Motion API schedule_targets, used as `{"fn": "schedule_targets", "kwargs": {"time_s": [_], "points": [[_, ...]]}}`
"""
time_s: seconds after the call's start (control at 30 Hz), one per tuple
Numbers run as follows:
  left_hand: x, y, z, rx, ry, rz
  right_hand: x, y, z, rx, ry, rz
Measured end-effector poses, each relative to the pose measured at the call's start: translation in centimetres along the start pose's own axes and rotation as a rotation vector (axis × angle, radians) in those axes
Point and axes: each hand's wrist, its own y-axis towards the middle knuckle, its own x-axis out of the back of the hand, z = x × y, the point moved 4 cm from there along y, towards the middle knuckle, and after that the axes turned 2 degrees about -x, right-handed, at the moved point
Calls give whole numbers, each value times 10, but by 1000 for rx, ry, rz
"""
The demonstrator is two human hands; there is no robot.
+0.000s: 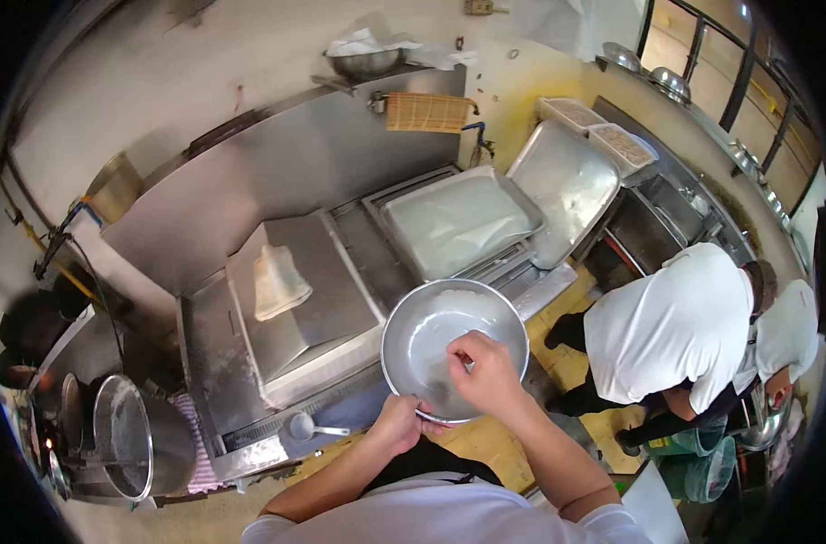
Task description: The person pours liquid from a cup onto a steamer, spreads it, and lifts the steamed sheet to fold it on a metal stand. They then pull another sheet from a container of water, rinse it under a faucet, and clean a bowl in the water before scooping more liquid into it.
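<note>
A wide, shiny metal bowl (413,335) is in front of me at the middle of the head view, tilted so that its inside shows. My left hand (402,424) is closed on the near rim, fingers curled over the edge. Over the bowl's right part is my right hand (481,367), fingers curled together in a pinch; whatever they hold, if anything, I cannot tell. The bowl's inside looks pale and wet, with bright reflections. A small ladle (309,427) with a pale handle lies at the counter edge, left of my left hand.
Behind the bowl runs a steel counter (349,240) with a tray (467,222), another tray leaning (567,190), and a folded cloth (279,281) on a sloped metal cover. A large pot (123,435) stands at left. At right, a person in white (671,322) bends near green tubs (703,467).
</note>
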Motion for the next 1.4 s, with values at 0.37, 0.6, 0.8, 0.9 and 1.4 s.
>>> {"fn": "schedule_targets", "kwargs": {"time_s": [0.37, 0.6, 0.8, 0.9, 1.4], "points": [[-59, 150, -55, 8, -93, 28, 41, 144, -98, 78, -135, 40], [-70, 245, -101, -43, -223, -5, 30, 247, -159, 71, -69, 151], [-85, 312, -130, -104, -291, -12, 36, 306, -205, 31, -11, 100], [-105, 336, -159, -138, -271, -68, 42, 348, -235, -28, 20, 61], [-147, 425, -187, -275, -302, -310, 94, 603, -335, 282, -165, -344]]}}
